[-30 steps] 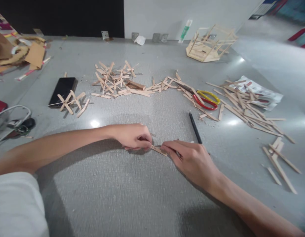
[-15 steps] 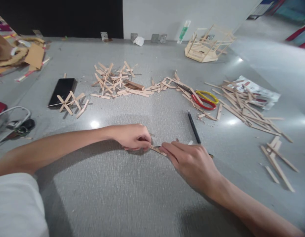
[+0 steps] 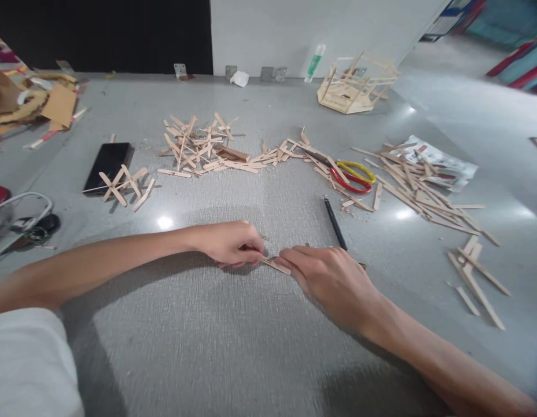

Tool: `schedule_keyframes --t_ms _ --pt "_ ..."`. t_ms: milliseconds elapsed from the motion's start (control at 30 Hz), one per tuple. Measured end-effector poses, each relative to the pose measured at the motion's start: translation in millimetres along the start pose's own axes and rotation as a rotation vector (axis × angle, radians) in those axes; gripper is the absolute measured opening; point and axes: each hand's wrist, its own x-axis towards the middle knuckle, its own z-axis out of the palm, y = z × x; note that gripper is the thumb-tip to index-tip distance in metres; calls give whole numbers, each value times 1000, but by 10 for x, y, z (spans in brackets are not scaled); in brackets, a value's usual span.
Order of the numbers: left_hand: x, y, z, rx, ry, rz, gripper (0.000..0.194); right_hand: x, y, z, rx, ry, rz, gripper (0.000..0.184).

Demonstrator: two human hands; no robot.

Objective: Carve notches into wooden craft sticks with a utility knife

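In the head view, my left hand [image 3: 240, 243] is closed, pinching a wooden craft stick [image 3: 280, 267] against the grey table. The stick's free end points right and a little toward me. My right hand [image 3: 327, 266] is closed around what looks like a craft knife [image 3: 363, 266], mostly hidden under the palm. Its dark thin tip lies over the stick between the two hands, and a brownish end shows behind the right hand. Just beyond that hand, a black pen [image 3: 335, 223] lies on the table.
Beyond my hands lie a heap of cut sticks [image 3: 194, 145], scissors [image 3: 353, 176] with red and yellow handles, and a phone [image 3: 107, 165] with joined sticks against it. Long sticks [image 3: 425, 191] and a white packet [image 3: 455, 165] are right. A stick frame [image 3: 355, 90] stands at the back.
The view has shifted slightly, so the things at the back and right sit a little further left. Both hands keep nearly the same hold and place on the stick.
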Motion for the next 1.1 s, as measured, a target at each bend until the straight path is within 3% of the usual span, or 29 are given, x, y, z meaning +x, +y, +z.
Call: schedule_keyframes --t_ms 133,233,500,633,833,1000,1100 --pt "-8 -2 -6 -39 -8 -30 23 26 68 68 213 -24 120 41" --pt "-11 -26 -14 -35 -26 2 25 2 70 98 248 -24 136 39" --pt "5 -42 3 35 13 55 29 -107 -140 48 -317 125 -68 27" --pt "3 -10 11 21 21 19 26 -97 -195 50 -393 150 -69 26" --pt "-7 9 25 -1 29 3 24 -42 -90 64 -96 -3 76 21" --pt "-15 8 34 -22 40 -14 24 35 40 80 258 -81 197 41" --pt "-22 17 35 -22 30 -51 24 83 114 88 401 -87 179 39"
